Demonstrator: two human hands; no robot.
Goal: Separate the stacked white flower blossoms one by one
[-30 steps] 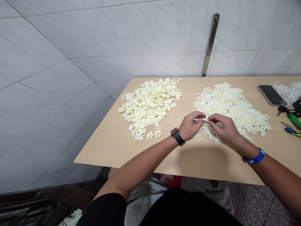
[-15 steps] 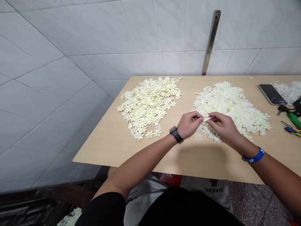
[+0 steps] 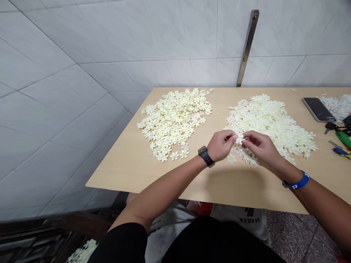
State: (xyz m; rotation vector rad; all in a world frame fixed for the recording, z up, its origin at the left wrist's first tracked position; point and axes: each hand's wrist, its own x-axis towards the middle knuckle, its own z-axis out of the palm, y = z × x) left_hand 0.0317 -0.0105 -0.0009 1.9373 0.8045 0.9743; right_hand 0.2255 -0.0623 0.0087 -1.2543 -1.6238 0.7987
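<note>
Between the fingertips point(image 3: 236, 137) of both hands, one small cream-white artificial flower point(image 3: 239, 139), pinched and held just above the table, with the left hand point(image 3: 221, 145) and right hand point(image 3: 259, 145) closed on it from either side, the other fingers loosely curled and neither hand released. Fresh since a moment ago: the flower turned more face-up, its petals now showing above the fingertips instead of lying nearly edge-on. Just below the fingers, the ragged near edge of a large heap of flowers point(image 3: 270, 122), and one loose flower point(image 3: 231, 158) lying at its rim on the light wooden tabletop point(image 3: 131, 171). Around the wrists, a black smartwatch point(image 3: 206, 157) on the left and a blue wristband point(image 3: 298, 182) on the right. Left of the fingers, a second heap of flowers point(image 3: 174, 122), well apart from the first. Farther right, a black smartphone point(image 3: 318, 109), keys point(image 3: 331, 126), a green-handled tool point(image 3: 342, 138), a blue-and-yellow-handled tool point(image 3: 341, 151) and a whiter pile of flower pieces point(image 3: 337, 107). Beyond everything, a steel bracket point(image 3: 248, 47) on a white tiled wall point(image 3: 109, 40).
</note>
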